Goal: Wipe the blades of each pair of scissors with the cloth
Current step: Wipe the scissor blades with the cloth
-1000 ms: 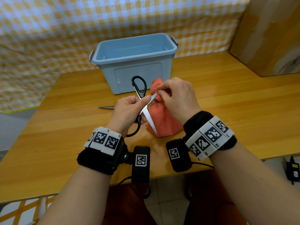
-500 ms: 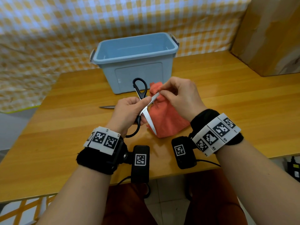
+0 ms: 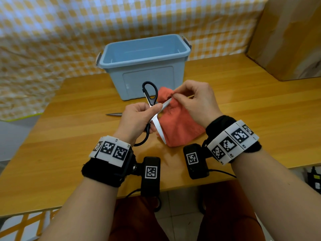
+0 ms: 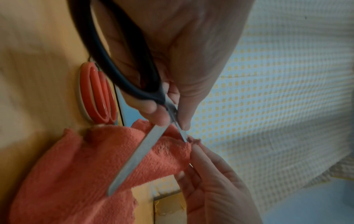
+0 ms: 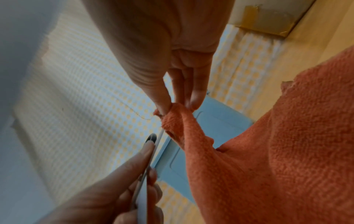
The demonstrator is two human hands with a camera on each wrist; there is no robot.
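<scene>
The left hand (image 3: pixel 137 119) grips the black-handled scissors (image 3: pixel 152 108) near the pivot, thumb and fingers curled round them, blades spread apart. The right hand (image 3: pixel 196 103) pinches a fold of the orange cloth (image 3: pixel 177 129) round the tip of the upper blade; the rest of the cloth hangs down to the table (image 3: pixel 243 119) near its front edge. The lower blade points toward the person across the cloth. A second pair with orange handles (image 4: pixel 97 94) lies on the table behind the left hand, its blade tip (image 3: pixel 113 114) pointing toward the left edge. Toward the back edge stands a blue bin (image 3: pixel 144 66); nothing shows inside it. Bare wood spreads right toward a cardboard box (image 3: pixel 286 37).
</scene>
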